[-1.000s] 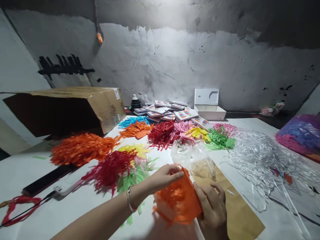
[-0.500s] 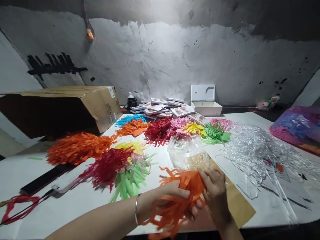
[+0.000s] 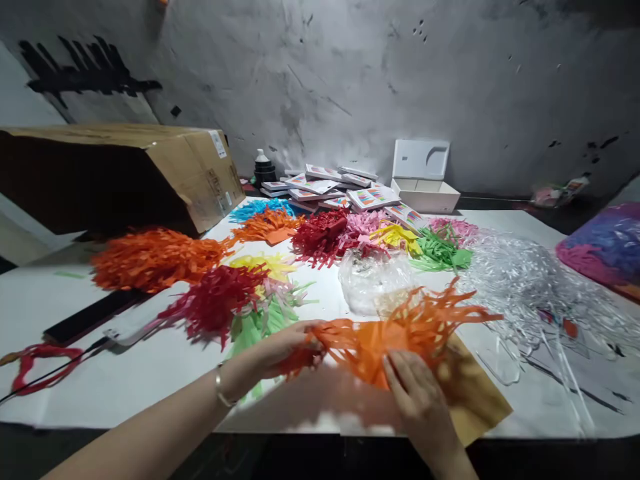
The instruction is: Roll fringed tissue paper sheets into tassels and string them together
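Note:
An orange paper tassel with fringe at both ends is stretched out sideways above the front of the table. My left hand, with a silver bangle at its wrist, is closed round the strips at the tassel's left end. Against the lower edge of the uncut middle band, my right hand grips the paper, its thumb hidden from view. The right-hand fringe fans loosely up and to the right. Below and behind it lies a brown paper sheet, partly covered. Past the tassel sits a crumpled clear plastic bag.
Heaps of tassels in orange, dark red and green cover the table's middle. White shredded strands spread at right. An open cardboard box, a phone and a white power bank are at left. Flat boxes pile behind.
My left hand has moved left and upward, drawing the orange strips out sideways. The tassel, bunched between both hands before, is now spread open. The camera view has tilted down.

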### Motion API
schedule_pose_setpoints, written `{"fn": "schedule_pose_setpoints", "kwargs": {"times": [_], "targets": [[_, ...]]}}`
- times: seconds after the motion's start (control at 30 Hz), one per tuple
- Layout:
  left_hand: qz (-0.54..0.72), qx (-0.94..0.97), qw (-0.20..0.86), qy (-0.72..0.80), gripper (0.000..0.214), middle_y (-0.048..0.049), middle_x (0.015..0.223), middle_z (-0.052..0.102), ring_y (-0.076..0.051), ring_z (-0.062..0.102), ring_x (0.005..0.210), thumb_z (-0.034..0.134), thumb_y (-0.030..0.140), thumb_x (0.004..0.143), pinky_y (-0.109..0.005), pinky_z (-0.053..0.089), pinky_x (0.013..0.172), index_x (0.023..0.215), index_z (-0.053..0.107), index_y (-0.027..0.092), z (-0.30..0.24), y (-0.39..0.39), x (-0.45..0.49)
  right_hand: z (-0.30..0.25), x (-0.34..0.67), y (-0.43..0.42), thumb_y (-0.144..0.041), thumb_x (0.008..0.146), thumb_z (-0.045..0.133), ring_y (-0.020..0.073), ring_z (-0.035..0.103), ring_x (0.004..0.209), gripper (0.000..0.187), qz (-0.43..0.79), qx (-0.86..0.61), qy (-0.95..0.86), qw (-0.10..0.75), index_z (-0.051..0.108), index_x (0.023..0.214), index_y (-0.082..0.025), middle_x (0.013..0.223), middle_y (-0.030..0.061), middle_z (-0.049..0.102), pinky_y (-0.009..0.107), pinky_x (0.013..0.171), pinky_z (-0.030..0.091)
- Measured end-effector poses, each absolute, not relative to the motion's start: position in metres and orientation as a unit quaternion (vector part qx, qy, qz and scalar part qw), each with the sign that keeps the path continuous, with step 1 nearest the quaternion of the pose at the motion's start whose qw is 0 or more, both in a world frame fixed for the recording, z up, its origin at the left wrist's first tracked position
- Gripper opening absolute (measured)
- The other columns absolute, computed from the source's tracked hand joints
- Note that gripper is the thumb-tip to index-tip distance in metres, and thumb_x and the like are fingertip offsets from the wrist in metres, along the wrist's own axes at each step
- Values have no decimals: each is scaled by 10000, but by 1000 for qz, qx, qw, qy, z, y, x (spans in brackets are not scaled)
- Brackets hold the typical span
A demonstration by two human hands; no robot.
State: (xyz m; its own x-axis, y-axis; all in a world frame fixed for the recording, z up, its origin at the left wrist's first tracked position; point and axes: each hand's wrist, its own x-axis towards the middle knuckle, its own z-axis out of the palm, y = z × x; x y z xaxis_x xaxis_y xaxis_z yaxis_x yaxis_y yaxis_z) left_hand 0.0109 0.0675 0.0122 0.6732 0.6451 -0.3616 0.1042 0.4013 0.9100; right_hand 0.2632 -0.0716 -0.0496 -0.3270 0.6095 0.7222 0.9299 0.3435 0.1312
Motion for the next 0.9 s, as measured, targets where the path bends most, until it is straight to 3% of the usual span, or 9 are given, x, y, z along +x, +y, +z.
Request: {"fn": "schedule_pose_setpoints", "kwargs": {"times": [0.1, 0.17, 0.23, 0.3, 0.4, 0.5, 0.67, 0.8, 0.9], "targets": [[273, 564, 622, 468, 409, -80, 1019, 719, -224, 702, 913, 627, 234, 794, -328, 571, 773, 1197, 600, 173, 12, 74, -33, -90, 232, -56, 12, 895, 419, 237, 656, 1150, 392, -206, -503, -780, 311, 729, 1095, -119, 1193, 102, 740, 375, 1030, 500], [331, 595, 531, 504, 450, -127, 1325, 625, -299, 558, 1272, 665, 277, 812, -425, 490, 1031, 1247, 582, 198, 16, 65, -44, -106, 218, -51, 20, 875, 434, 238, 647, 1181, 409, -187, -512, -778, 312, 716, 1139, -113, 1239, 118, 722, 375, 1019, 516], [331, 685, 451, 467, 427, -127, 1433, 560, -316, 432, 1396, 675, 281, 837, -461, 372, 1160, 1252, 607, 207, 19, 46, -35, -116, 207, -50, 20, 870, 437, 255, 629, 1221, 430, -170, -532, -769, 312, 693, 1194, -100, 1285, 152, 693, 405, 1016, 524], [223, 849, 358, 317, 389, -122, 1376, 620, -286, 531, 1312, 598, 279, 924, -436, 401, 1144, 1309, 603, 221, 16, 23, -14, -123, 195, -53, 17, 878, 416, 267, 617, 1247, 448, -153, -546, -761, 316, 678, 1221, -103, 1306, 167, 678, 434, 1011, 532], [89, 944, 260, 180, 620, -150, 1458, 578, -295, 546, 1312, 628, 488, 936, -419, 402, 1144, 1465, 483, 198, -3, 1, 17, -129, 183, -61, -25, 908, 397, 280, 601, 1276, 456, -137, -552, -762, 309, 644, 1281, -113, 1329, 165, 665, 453, 996, 551], [76, 955, 143, 250, 574, -148, 1434, 608, -348, 566, 1286, 575, 538, 953, -556, 359, 1141, 1418, 549, 202, -27, 7, 18, -123, 182, -69, -158, 970, 462, 322, 534, 1347, 407, -121, -579, -756, 280, 591, 1353, -107, 1431, 185, 583, 488, 1023, 536], [151, 852, -65, 496, 337, -206, 1323, 658, -426, 573, 1239, 459, 307, 1011, -695, 345, 1052, 1159, 717, 147, -33, 40, -27, -105, 188, -72, -244, 1007, 462, 366, 550, 1321, 410, -130, -587, -757, 255, 559, 1367, -74, 1447, 217, 557, 508, 983, 550], [221, 894, -25, 388, 356, -205, 1356, 625, -335, 554, 1263, 465, 293, 1007, -539, 423, 1074, 1275, 641, 140, -22, 28, -24, -106, 189, -73, -279, 1025, 437, 354, 501, 1368, 461, -119, -589, -758, 252, 496, 1430, -68, 1494, 202, 512, 490, 1009, 530], [136, 961, 87, 223, 479, -163, 1397, 627, -291, 556, 1297, 574, 428, 964, -448, 422, 1120, 1377, 581, 185, -30, 13, 0, -109, 187, -75, -214, 1027, 398, 325, 487, 1386, 446, -110, -595, -751, 264, 477, 1445, -82, 1487, 184, 527, 480, 1025, 515]]}}
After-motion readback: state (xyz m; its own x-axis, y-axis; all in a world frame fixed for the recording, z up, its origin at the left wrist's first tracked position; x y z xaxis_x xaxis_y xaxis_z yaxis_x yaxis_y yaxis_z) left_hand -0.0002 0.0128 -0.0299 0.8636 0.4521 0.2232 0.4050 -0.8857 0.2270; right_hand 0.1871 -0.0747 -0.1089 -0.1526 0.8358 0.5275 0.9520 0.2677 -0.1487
